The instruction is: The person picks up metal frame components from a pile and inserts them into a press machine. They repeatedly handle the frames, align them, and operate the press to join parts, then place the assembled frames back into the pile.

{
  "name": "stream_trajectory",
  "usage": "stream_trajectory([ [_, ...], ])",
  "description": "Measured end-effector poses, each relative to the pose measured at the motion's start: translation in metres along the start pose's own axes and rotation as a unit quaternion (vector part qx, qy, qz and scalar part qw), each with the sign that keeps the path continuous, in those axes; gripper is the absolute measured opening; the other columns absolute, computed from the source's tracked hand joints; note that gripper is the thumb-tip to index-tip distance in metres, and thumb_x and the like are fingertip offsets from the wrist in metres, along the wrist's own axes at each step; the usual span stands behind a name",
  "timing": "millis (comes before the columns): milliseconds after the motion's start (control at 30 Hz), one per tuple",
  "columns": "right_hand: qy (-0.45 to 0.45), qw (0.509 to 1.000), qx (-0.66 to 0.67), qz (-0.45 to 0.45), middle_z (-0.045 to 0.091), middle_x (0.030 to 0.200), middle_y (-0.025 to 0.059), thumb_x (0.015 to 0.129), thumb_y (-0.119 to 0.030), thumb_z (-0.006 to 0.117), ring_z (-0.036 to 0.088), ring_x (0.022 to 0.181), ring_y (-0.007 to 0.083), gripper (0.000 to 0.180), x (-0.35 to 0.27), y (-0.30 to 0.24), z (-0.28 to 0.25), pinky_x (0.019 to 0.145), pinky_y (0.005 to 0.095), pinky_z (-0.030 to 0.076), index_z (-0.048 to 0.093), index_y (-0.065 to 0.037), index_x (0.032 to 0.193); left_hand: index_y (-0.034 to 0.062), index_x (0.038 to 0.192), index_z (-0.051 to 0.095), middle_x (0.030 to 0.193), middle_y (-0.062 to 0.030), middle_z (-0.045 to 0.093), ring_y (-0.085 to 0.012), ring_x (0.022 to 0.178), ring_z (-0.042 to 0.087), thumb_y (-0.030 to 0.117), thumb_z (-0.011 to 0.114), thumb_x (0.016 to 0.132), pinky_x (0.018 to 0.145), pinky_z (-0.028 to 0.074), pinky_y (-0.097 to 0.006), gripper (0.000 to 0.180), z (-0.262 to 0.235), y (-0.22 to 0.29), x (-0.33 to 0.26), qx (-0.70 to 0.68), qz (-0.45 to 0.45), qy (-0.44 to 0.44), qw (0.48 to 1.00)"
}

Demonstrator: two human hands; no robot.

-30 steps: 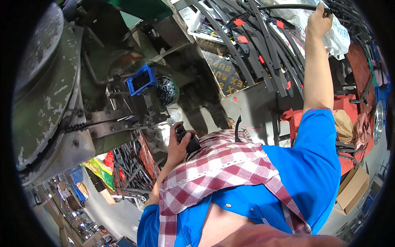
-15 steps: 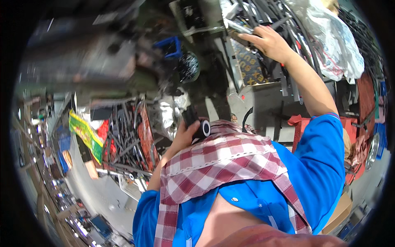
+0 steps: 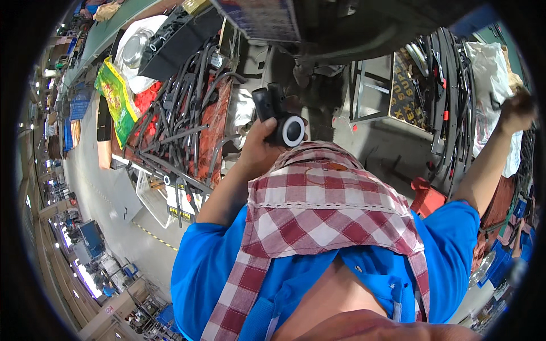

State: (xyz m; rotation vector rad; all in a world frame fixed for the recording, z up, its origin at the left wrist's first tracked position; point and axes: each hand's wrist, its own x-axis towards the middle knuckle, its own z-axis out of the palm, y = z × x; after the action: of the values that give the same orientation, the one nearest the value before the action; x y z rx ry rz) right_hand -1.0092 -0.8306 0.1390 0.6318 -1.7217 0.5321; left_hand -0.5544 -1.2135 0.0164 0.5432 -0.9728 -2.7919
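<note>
- Left hand (image 3: 259, 149) closed around a short black tube part with a white-ringed end (image 3: 280, 118), held up in front of the chest, just above the red-and-white checked cloth (image 3: 330, 210) over the blue shirt (image 3: 210, 267).
- Right hand (image 3: 516, 111) stretched far out to the right, fingers closed on something among the hanging black rubber strips (image 3: 449, 91); exactly what it grips, cannot tell, blurred at the rim.
- Left of the left hand: rack of black hoses (image 3: 182, 113) on red backing, green-yellow bag (image 3: 116, 94) beyond it.
- Between the hands: grey metal frame (image 3: 369, 94); white plastic bag (image 3: 489, 74) just beside the right hand.
- Risk, judged: one-handed hold on the tube part looks partial, could slip while attention goes right.
- Risk, judged: pulling on the tangled strips could drag neighbours down or snag, since they hang crowded together.
</note>
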Motion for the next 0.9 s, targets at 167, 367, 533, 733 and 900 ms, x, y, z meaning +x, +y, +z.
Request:
stream_trajectory([
  [167, -0.341, 0.913, 0.185, -0.127, 0.065, 0.116, 0.0151, 0.086, -0.006, 0.066, 0.068, 0.096, 0.0274, 0.045, -0.035, -0.173, -0.021, 0.082, 0.0327, 0.053, 0.054, -0.003, 0.129, -0.0048, 0.127, 0.045, 0.111, -0.0229, 0.062, -0.0311, 0.096, 0.066, 0.043, 0.047, 0.093, 0.089, 0.052, -0.039, 0.058, -0.006, 0.012, -0.010, -0.029, -0.009, -0.074, 0.997],
  [367, -0.673, 0.649, 0.353, 0.035, 0.062, 0.108, 0.0258, 0.090, -0.013, 0.057, 0.062, 0.097, 0.0421, 0.042, -0.032, -0.308, -0.060, 0.083, 0.0410, 0.049, 0.050, -0.002, 0.130, -0.0018, 0.128, 0.042, 0.110, -0.0245, 0.060, -0.0299, 0.092, 0.065, 0.059, 0.048, 0.089, 0.079, 0.054, -0.037, 0.073, -0.030, 0.049, -0.017, 0.155, 0.002, 0.017, 0.988],
  [533, -0.635, 0.649, 0.417, 0.017, 0.064, 0.098, 0.0218, 0.088, -0.011, 0.062, 0.063, 0.084, 0.0392, 0.041, -0.048, -0.357, -0.040, 0.074, 0.0401, 0.049, 0.055, -0.009, 0.128, 0.0008, 0.128, 0.038, 0.105, -0.0186, 0.060, -0.0225, 0.089, 0.063, 0.050, 0.059, 0.082, 0.078, 0.052, -0.033, 0.071, -0.051, 0.058, -0.031, 0.118, 0.057, -0.001, 0.991],
  [733, -0.686, 0.594, 0.420, -0.017, 0.064, 0.095, 0.0151, 0.086, -0.017, 0.063, 0.061, 0.084, 0.0330, 0.044, -0.071, -0.405, -0.025, 0.074, 0.0405, 0.048, 0.055, -0.013, 0.129, 0.0057, 0.125, 0.049, 0.110, -0.0107, 0.059, -0.0184, 0.100, 0.060, 0.018, 0.082, 0.062, 0.088, 0.046, -0.030, 0.072, -0.040, 0.100, -0.057, 0.474, 0.127, 0.072, 0.869],
  [900, -0.671, 0.580, 0.462, -0.002, 0.063, 0.092, 0.0142, 0.086, -0.017, 0.065, 0.061, 0.082, 0.0335, 0.044, -0.086, -0.450, -0.018, 0.071, 0.0392, 0.048, 0.055, -0.013, 0.128, 0.0023, 0.115, 0.058, 0.098, -0.0128, 0.067, -0.0226, 0.088, 0.067, 0.031, 0.085, 0.059, 0.080, 0.051, -0.032, 0.069, -0.068, 0.130, -0.081, 0.528, 0.226, 0.105, 0.812],
])
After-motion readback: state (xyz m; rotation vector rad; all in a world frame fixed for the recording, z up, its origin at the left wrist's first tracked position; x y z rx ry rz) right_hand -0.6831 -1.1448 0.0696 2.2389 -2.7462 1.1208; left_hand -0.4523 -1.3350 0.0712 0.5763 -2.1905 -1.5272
